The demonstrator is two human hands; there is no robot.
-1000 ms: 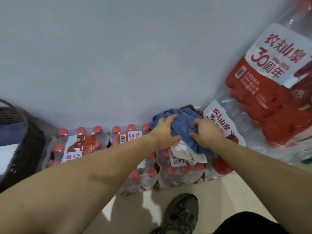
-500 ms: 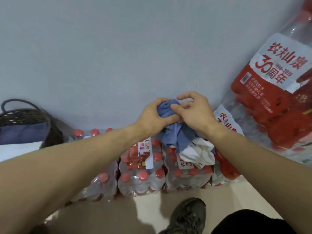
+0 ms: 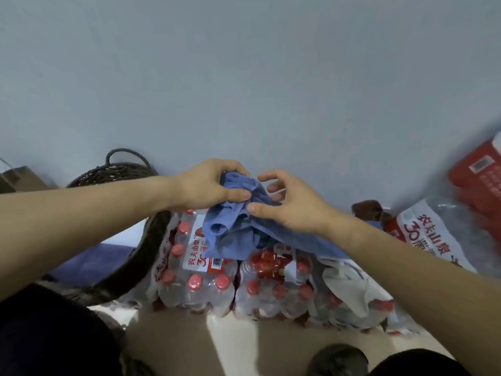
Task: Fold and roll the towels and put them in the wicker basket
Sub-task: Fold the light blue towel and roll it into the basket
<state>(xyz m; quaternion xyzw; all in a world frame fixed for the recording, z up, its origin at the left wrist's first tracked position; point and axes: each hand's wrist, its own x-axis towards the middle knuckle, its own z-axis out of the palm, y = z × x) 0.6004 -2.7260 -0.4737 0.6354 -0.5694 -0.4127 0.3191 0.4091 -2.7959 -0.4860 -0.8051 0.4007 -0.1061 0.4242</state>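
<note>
Swung leftward since the earlier frame, bringing the wicker basket [image 3: 127, 240] in at 9 o'clock. Head view: blue towel [image 3: 235, 234] bunched at centre, lifted over shrink-wrapped bottle packs [image 3: 206, 275]. Left hand [image 3: 210, 185] pinching its top edge; right hand [image 3: 292, 204] loosely spread, thumb pressing cloth. Probably light, limp, prone to sagging; best taken by corners. Towel's right end hidden under the right forearm; white cloth [image 3: 349, 286] at 4 o'clock hard to identify; basket contents partly cut off.
</note>
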